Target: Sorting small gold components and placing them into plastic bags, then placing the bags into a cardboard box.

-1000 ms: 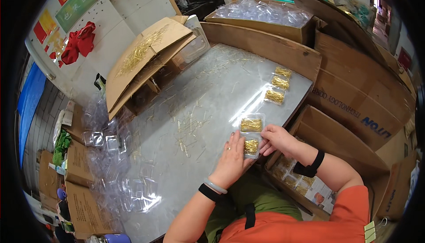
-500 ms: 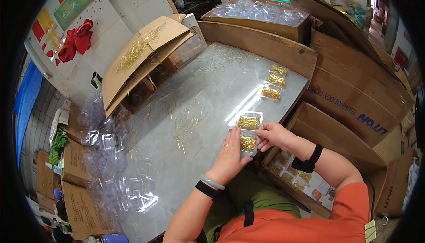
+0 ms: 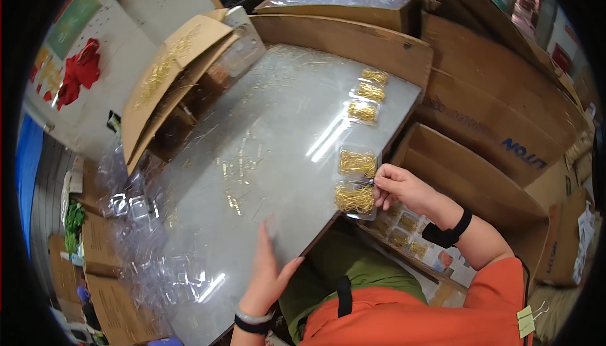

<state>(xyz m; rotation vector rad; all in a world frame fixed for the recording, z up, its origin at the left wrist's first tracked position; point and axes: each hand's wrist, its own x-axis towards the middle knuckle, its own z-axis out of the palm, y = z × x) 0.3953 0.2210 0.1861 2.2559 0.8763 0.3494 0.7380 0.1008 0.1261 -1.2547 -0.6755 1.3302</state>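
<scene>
My right hand [image 3: 404, 189] pinches the right edge of a clear plastic blister pack [image 3: 341, 213] at the table's near right edge. The pack has two compartments, each holding a bundle of thin gold-coloured metal pins [image 3: 355, 197]. My left hand [image 3: 268, 276] is over the table's front edge, apart from the pack. Its fingers are stretched and slightly blurred, and nothing is in it. Farther back on the table lie several more clear packs filled with gold pins [image 3: 363, 112].
Loose gold pins [image 3: 232, 175] are scattered over the grey table [image 3: 278, 138]. Empty clear blister packs [image 3: 142, 245] heap along its left side. A tilted cardboard box [image 3: 177, 56] stands at the back left. To the right, an open carton [image 3: 467, 169] holds filled packs.
My left hand has let go of the blister pack and moved left and toward me. The right hand still grips the pack's edge. The whole view has shifted slightly.
</scene>
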